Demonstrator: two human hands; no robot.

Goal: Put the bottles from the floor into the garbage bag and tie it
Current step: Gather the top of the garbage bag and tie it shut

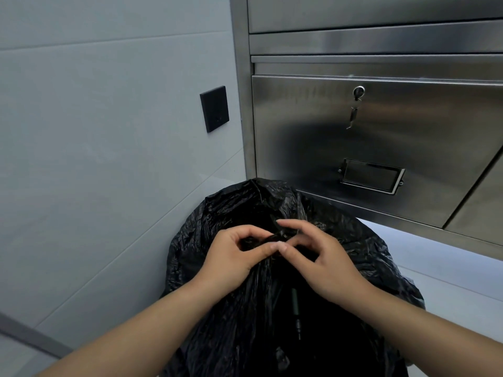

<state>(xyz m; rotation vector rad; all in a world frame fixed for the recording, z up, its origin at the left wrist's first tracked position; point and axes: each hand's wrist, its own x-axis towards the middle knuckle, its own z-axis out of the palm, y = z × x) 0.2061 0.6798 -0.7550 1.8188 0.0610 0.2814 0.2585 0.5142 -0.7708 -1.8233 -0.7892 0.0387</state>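
Note:
A black crinkled garbage bag (362, 254) stands full on the floor in front of me, low in the middle of the view. Its gathered top is twisted into a small bunch between my hands. My left hand (231, 259) pinches that bunch from the left with thumb and fingers. My right hand (324, 257) holds it from the right, thumb tip against my left thumb, the other fingers spread above. No bottle shows; the bag hides whatever is inside.
A stainless steel cabinet (408, 126) with a keyed drawer stands right behind the bag. To the left is a pale tiled wall (95, 131) carrying a black square plate (214, 108). Pale floor (449, 268) shows under the cabinet at the right.

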